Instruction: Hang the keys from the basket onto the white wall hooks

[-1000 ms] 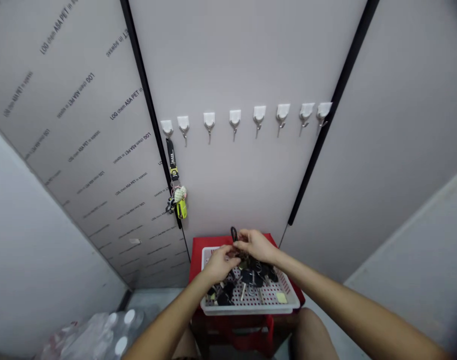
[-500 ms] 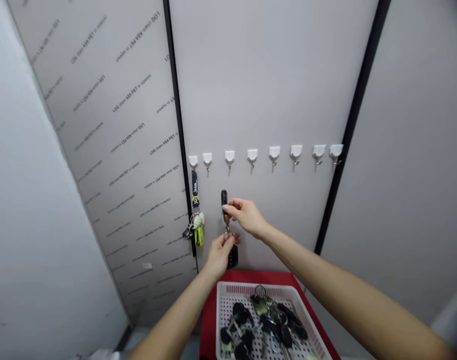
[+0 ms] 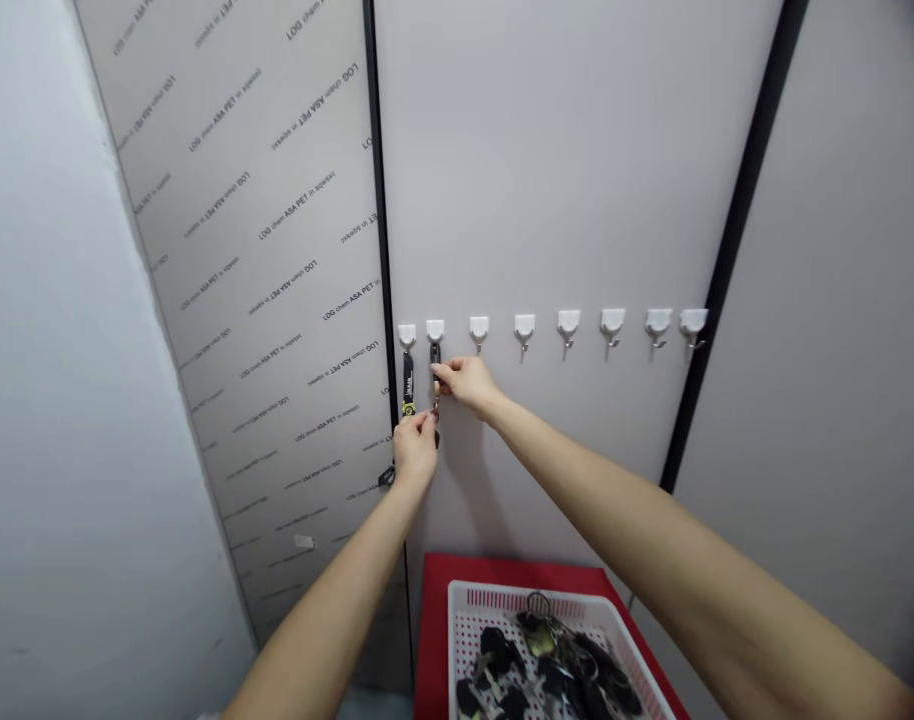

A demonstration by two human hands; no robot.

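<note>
My right hand (image 3: 468, 386) pinches the black strap of a keychain (image 3: 436, 354) between thumb and fingers. The strap's top is at the second white wall hook (image 3: 435, 330) from the left; I cannot tell whether its loop is over the metal. Just below, my left hand (image 3: 415, 452) is closed on the keychain's metal ring end, and a dark piece shows behind its fingers. On the leftmost hook (image 3: 407, 336) hangs a black lanyard (image 3: 408, 378) with a yellow part. My left hand hides most of that lanyard's lower bundle.
Several more white hooks (image 3: 569, 324) run in a row to the right on the grey wall panel (image 3: 577, 180). Below, a white perforated basket (image 3: 494, 598) holding several dark keys (image 3: 502, 650) and key rings stands on a red surface (image 3: 436, 600).
Both hands have moved up and left with the keychain, from below the hooks to the second hook. The camera view has shifted slightly.
</note>
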